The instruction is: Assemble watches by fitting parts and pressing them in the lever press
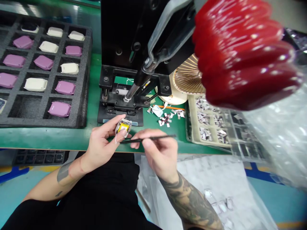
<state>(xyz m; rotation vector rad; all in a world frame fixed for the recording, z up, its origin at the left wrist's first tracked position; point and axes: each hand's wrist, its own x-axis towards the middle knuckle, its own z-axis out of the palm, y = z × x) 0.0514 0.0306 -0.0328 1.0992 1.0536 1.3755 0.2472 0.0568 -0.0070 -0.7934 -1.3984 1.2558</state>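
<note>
Between the thumb and fingers of my left hand is a small watch case, its inside facing up. A yellow part shows within it, and a thin white wire hangs from its lower edge. My right hand grips a slim black stick-like tool, perhaps tweezers, held almost level. The tool's left end reaches close to my left thumb, just below the case; whether it touches anything is not clear. Both hands are over the front edge of the green bench, in front of a black press.
A grey foam tray with purple and white cases stands at the left. The press's metal lever and large red knob jut over the right side. Behind are a small fan, loose metal pieces and a divided parts box.
</note>
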